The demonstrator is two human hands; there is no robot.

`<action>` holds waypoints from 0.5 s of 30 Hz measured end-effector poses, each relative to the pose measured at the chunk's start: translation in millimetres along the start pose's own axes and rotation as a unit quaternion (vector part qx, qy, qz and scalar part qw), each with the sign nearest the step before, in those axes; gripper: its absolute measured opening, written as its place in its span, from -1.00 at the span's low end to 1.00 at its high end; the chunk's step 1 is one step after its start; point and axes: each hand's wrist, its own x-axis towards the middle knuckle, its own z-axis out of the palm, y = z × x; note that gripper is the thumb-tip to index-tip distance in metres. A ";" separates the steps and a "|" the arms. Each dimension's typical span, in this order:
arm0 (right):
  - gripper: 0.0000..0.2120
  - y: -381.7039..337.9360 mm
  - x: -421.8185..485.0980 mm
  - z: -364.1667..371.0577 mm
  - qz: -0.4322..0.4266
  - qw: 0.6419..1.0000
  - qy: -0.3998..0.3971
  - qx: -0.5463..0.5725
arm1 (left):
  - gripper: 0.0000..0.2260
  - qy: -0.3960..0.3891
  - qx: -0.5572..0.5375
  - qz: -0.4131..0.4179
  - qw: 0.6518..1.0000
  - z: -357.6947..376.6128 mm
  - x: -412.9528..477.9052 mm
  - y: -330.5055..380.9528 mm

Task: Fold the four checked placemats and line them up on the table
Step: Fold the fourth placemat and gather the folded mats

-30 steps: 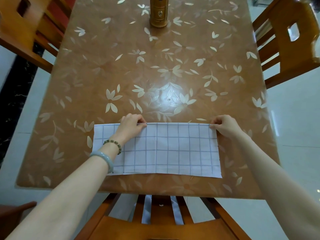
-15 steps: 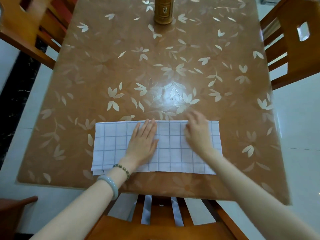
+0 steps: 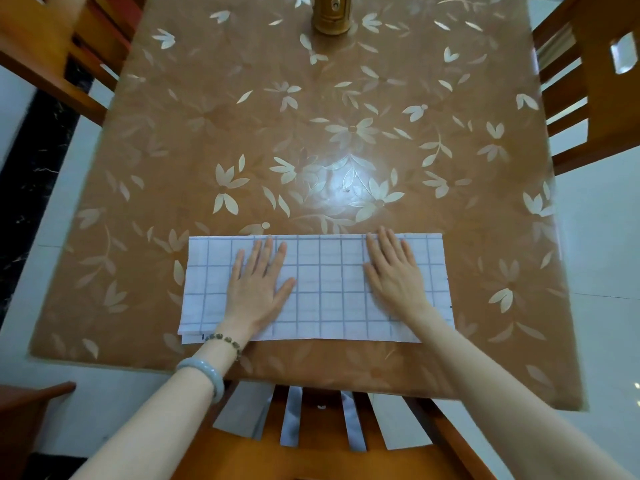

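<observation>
A white checked placemat (image 3: pixel 329 289) lies folded in half as a long strip near the table's front edge; a lower layer peeks out at its bottom left corner. My left hand (image 3: pixel 258 285) presses flat on its left half with the fingers straight and spread. My right hand (image 3: pixel 394 271) presses flat on its right half, fingertips at the far folded edge. More pale cloth (image 3: pixel 242 410) lies on the chair seat below the table edge, seen through the chair slats.
The brown table (image 3: pixel 311 116) has a glossy leaf-patterned cover. A golden cylinder (image 3: pixel 331 13) stands at the far middle. Wooden chairs stand at the left (image 3: pixel 52 46), the right (image 3: pixel 588 81) and just in front of me (image 3: pixel 311 445).
One second ago both hands pinched the placemat's far corners. They let go and came inward onto the cloth; now both lie flat on it, the right hand further right than half a second ago.
</observation>
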 end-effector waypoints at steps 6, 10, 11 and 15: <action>-0.45 64.7 -19.7 -22.3 0.055 0.998 -0.012 -0.022 | -0.38 -0.002 0.000 -0.066 0.998 -7.2 -14.5 -72.3; -0.48 43.4 -15.5 -33.1 0.087 0.995 0.051 -0.015 | -0.35 0.034 -0.075 -0.157 0.984 -21.3 -25.0 -83.6; -0.50 27.3 -11.8 -36.9 0.068 0.995 0.070 0.000 | -0.37 0.059 -0.107 -0.202 0.972 -26.4 -27.8 -81.8; -0.60 -49.5 -5.6 -39.1 -0.060 0.988 0.072 0.125 | -0.41 0.095 -0.162 -0.327 0.926 -43.4 -35.9 -70.6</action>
